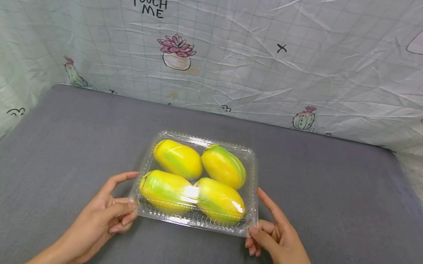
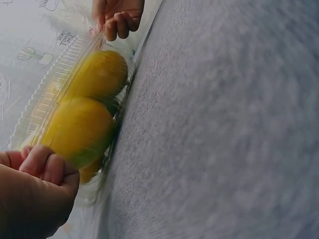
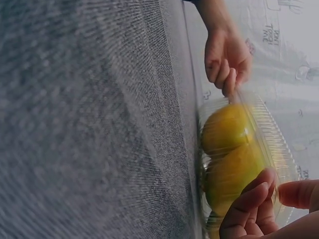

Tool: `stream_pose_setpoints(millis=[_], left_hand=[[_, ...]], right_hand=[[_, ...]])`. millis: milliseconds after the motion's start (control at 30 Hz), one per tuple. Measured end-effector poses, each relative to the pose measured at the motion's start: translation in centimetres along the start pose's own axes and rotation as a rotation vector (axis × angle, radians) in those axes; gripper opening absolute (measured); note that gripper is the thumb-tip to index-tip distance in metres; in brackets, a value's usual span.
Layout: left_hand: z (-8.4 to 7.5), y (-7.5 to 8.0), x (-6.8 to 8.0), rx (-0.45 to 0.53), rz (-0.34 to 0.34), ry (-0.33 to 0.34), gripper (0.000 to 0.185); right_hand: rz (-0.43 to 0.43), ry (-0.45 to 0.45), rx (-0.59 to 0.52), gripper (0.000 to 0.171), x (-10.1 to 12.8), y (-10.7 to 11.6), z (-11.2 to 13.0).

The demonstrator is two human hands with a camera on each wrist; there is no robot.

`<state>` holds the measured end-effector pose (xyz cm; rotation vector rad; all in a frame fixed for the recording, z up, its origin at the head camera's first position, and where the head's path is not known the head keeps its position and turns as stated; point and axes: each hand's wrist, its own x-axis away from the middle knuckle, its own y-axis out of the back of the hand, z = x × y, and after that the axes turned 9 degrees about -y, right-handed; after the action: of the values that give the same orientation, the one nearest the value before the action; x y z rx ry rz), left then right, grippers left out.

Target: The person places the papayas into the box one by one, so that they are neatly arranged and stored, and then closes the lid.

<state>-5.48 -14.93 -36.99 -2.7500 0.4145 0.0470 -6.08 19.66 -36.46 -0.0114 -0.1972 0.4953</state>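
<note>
While both hands frame it, the clear plastic clamshell box [image 1: 190, 221] sits closed, flat on the grey worktop [image 1: 333, 210], near the front middle. Four yellow-green mangoes [image 1: 178, 159] lie inside, two by two. Left hand [image 1: 109, 213]: thumb curled over the box's near left corner, forefinger extended along the left side, remaining fingers tucked under. Right hand [image 1: 276, 240]: thumb on the near right corner, forefinger along the right side. Printed cactus cloth [image 1: 252, 45] hangs behind and to both sides.
</note>
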Motion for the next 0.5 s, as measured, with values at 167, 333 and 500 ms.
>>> stream_pose_setpoints(millis=[167,333,500], left_hand=[[0.2,-0.6,0.1,-0.003,-0.048,-0.033,0.056],[0.5,-1.3,-0.1,-0.043,-0.116,-0.082,0.056],[0.7,-1.9,-0.5,-0.048,-0.220,-0.057,0.053]], right_hand=[[-0.016,0.021,0.009,0.065,0.1,0.1,0.1],[-0.025,0.020,-0.001,0.066,0.0,0.0,0.1],[-0.020,0.001,-0.005,0.065,-0.3,0.2,0.1]])
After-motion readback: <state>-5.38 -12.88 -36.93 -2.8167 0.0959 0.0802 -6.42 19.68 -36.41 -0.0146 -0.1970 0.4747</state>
